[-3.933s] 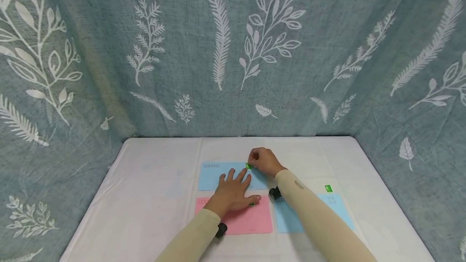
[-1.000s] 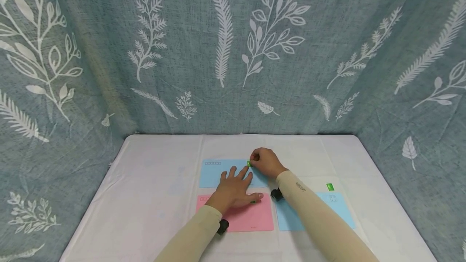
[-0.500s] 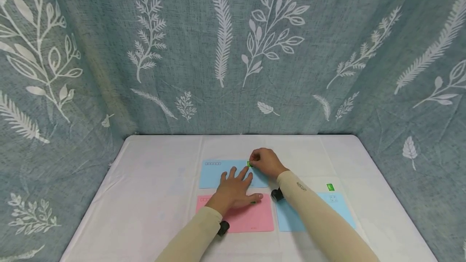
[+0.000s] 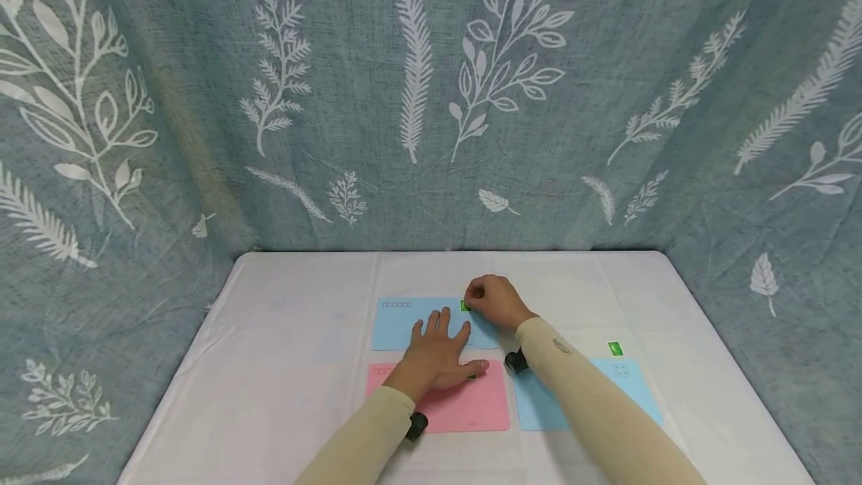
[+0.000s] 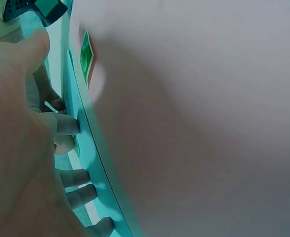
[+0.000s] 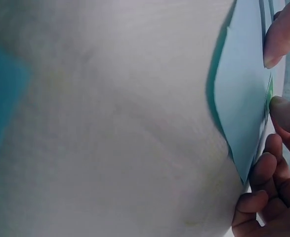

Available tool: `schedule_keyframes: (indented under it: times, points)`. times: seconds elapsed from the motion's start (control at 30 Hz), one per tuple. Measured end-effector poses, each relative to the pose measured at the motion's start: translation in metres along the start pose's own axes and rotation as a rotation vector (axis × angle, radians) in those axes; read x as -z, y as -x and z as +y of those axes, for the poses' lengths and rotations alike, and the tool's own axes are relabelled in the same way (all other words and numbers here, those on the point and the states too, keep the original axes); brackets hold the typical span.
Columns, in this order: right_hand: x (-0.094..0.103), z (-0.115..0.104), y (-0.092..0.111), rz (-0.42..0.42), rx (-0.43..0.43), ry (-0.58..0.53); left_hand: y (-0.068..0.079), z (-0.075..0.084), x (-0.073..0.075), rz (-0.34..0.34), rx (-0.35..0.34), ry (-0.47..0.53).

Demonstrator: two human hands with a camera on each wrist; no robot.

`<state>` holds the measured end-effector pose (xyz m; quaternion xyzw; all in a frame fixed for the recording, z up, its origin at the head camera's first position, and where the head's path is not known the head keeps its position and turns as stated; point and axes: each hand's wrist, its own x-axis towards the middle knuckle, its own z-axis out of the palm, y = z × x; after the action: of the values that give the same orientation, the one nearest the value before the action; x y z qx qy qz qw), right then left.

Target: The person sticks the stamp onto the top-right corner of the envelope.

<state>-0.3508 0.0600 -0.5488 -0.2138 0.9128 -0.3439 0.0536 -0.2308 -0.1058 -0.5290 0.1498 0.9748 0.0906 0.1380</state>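
A blue envelope (image 4: 404, 328) with printed postcode boxes lies at the back centre of the table. My left hand (image 4: 434, 358) reaches across a pink envelope (image 4: 471, 414), fingers spread and fingertips on the blue envelope's lower part. Its thumb partly covers a green stamp (image 5: 86, 58) on the pink envelope. At the blue envelope's top right corner is another green stamp (image 4: 465, 305). My right hand (image 4: 497, 302) holds that stamp at its edge with thumb and forefinger. In the right wrist view the thumb (image 6: 285, 113) lies against it, the other fingers curled below.
A second blue envelope (image 4: 626, 388) lies at the front right, partly under my right forearm. Just beyond its far edge a loose green stamp (image 4: 615, 349) rests on the white tablecloth (image 4: 296, 365). A patterned curtain (image 4: 431, 193) stands behind the table.
My left index and middle fingers have drawn closer together on the blue envelope. The right hand stays at the stamp, and the head view has shifted slightly.
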Motion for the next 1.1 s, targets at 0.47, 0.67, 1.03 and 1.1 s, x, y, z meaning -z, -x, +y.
schedule_keyframes:
  times: [0.47, 0.67, 1.03, 1.1]
  points:
    - [0.008, 0.002, 0.005, 0.017, -0.068, -0.091, 0.0, 0.004, 0.004, -0.008, -0.01, -0.012]
    - [0.008, 0.004, 0.011, 0.024, -0.056, -0.129, 0.0, 0.001, 0.003, 0.007, -0.025, -0.027]
    - [0.02, -0.005, 0.012, -0.002, 0.014, -0.07, 0.003, -0.006, 0.001, 0.089, -0.047, -0.019]
    - [0.025, -0.006, 0.017, 0.002, 0.01, -0.054, 0.005, -0.007, -0.001, 0.098, -0.065, -0.029]
